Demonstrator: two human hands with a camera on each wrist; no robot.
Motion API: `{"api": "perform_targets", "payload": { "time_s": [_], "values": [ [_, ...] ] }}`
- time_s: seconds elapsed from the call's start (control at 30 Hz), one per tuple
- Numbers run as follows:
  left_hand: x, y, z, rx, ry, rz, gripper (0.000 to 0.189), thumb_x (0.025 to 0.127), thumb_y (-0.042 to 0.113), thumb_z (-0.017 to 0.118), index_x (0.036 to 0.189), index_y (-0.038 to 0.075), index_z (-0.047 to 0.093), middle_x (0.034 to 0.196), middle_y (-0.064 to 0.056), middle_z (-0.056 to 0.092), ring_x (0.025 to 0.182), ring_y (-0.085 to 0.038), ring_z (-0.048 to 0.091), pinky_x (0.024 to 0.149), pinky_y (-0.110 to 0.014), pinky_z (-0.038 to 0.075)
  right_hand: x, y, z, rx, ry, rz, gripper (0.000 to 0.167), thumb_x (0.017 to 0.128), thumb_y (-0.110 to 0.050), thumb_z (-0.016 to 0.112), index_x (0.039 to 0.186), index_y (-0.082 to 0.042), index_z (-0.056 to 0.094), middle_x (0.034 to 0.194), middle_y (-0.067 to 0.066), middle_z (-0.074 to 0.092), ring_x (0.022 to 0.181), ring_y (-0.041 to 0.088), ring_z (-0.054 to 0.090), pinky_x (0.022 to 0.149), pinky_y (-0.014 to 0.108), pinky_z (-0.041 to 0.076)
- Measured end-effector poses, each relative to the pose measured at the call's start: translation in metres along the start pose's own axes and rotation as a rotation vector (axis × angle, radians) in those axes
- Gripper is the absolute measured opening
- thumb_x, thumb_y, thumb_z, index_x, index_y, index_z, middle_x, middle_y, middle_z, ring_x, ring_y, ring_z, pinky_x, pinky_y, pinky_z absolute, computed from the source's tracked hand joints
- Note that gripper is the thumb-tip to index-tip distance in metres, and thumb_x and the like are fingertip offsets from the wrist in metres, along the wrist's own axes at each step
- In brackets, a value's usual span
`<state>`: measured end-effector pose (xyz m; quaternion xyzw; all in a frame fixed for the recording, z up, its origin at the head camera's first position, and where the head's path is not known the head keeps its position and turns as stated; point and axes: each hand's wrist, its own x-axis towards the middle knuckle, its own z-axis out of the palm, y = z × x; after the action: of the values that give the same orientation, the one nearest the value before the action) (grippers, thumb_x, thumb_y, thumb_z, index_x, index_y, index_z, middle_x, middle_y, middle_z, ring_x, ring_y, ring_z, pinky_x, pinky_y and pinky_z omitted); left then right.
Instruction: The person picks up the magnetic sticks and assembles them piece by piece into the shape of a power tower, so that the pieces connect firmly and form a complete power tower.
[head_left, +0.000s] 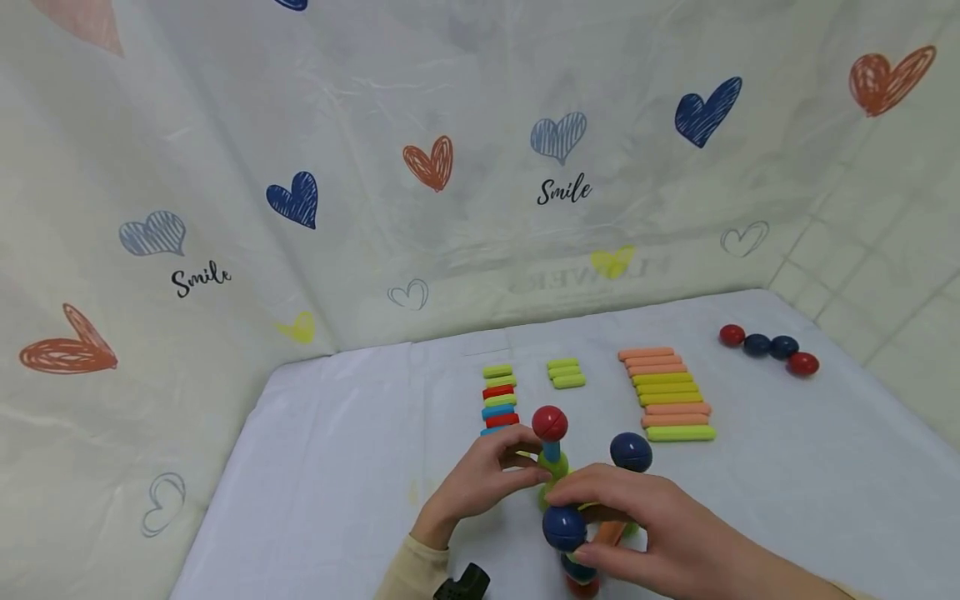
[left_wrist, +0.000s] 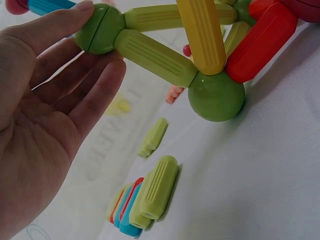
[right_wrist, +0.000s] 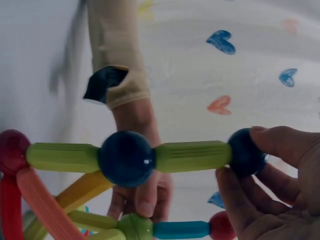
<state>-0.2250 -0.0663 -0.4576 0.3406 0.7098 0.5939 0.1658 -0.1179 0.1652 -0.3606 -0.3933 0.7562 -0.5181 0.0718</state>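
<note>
A structure of coloured magnetic rods and balls stands low in the head view. My left hand (head_left: 480, 477) pinches its green ball (left_wrist: 100, 30) between thumb and fingers. From that ball a blue rod (right_wrist: 181, 229) leads to a red ball (head_left: 550, 423). My right hand (head_left: 660, 529) holds a dark blue ball (right_wrist: 246, 152) by thumb and fingertips. This ball meets one end of a light green rod (right_wrist: 192, 156), whose other end touches a second dark blue ball (right_wrist: 126, 159). Yellow, red and orange rods form other sides; my hands partly hide them in the head view.
Behind the structure lie a row of short rods (head_left: 500, 400), a few light green rods (head_left: 566, 373) and a row of longer orange, yellow and green rods (head_left: 667, 387). Red and dark blue balls (head_left: 757, 345) sit at the far right. A heart-printed sheet (head_left: 480, 250) hangs behind.
</note>
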Motion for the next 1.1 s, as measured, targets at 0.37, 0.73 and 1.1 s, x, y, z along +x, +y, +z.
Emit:
{"api": "perform_targets", "payload": {
  "time_s": [0.37, 0.73, 1.1],
  "values": [
    [0.000, 0.001, 0.000, 0.004, 0.001, -0.006, 0.030, 0.090, 0.005, 0.069, 0.119, 0.010, 0.063, 0.112, -0.004, 0.064, 0.104, -0.013, 0.063, 0.092, -0.036, 0.053, -0.015, 0.006, -0.008, -0.067, 0.042, 0.073, 0.039, 0.094, -0.016, 0.066, 0.131, -0.019, 0.054, 0.122, 0.000, 0.060, 0.099, 0.011, 0.062, 0.076, 0.025, 0.057],
    [-0.001, 0.002, -0.002, 0.011, -0.003, 0.002, 0.030, 0.090, 0.009, 0.070, 0.119, 0.013, 0.063, 0.111, -0.001, 0.064, 0.104, -0.014, 0.063, 0.092, -0.038, 0.053, -0.018, 0.007, -0.008, -0.083, 0.045, 0.073, 0.042, 0.095, -0.016, 0.065, 0.135, -0.019, 0.053, 0.125, 0.000, 0.060, 0.101, 0.011, 0.062, 0.079, 0.024, 0.056],
    [-0.001, 0.002, 0.000, -0.004, -0.008, -0.004, 0.030, 0.090, 0.008, 0.070, 0.119, 0.012, 0.063, 0.112, -0.002, 0.064, 0.105, -0.014, 0.063, 0.091, -0.033, 0.053, -0.025, 0.000, -0.012, -0.196, 0.091, 0.061, 0.047, 0.092, -0.016, 0.069, 0.136, -0.016, 0.054, 0.124, 0.000, 0.061, 0.100, 0.008, 0.064, 0.075, 0.023, 0.056]
  ]
}}
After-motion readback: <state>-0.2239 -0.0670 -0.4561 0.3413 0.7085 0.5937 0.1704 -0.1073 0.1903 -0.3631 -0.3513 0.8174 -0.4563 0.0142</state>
